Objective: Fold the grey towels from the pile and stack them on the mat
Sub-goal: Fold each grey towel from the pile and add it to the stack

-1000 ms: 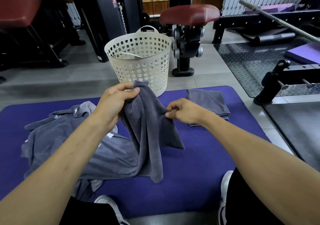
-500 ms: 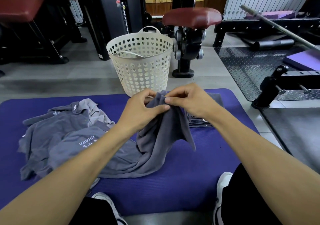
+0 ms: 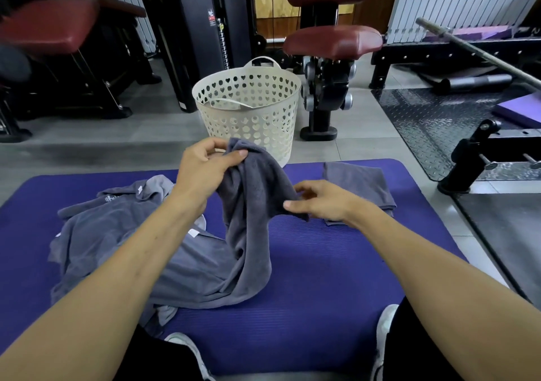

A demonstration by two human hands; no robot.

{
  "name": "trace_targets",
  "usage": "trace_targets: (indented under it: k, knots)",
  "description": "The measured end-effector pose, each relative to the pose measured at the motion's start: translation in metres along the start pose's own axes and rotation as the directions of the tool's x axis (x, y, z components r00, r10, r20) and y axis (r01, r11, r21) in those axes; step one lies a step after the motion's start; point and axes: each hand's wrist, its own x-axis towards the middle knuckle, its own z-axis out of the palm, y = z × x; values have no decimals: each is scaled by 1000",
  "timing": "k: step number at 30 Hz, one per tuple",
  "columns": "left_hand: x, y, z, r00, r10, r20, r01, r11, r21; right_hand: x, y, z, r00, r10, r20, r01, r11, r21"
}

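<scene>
The right hand (image 3: 319, 202) covers the near left corner of the folded towel (image 3: 360, 184), and its fingertips are hidden in the held towel (image 3: 251, 205). The left forearm hides part of the pile (image 3: 96, 234). The bench (image 3: 44, 29) at top left is blurred.

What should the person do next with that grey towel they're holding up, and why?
Probably slide the right hand along the edge to a second corner and spread the towel flat. It hangs bunched from the left hand, too crumpled to fold.
</scene>
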Motion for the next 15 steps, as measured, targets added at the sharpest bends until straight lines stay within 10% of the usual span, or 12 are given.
trace_targets:
  k: [4, 15]
  knots:
    - [3, -1, -7, 999, -15, -38, 13, 999, -38, 14, 2, 14, 997, 11, -77, -27, 979, -200]
    - [24, -63, -3, 984, -125, -125, 165, 903, 396, -2, -25, -3, 971, -53, -233, 94, 981, 167]
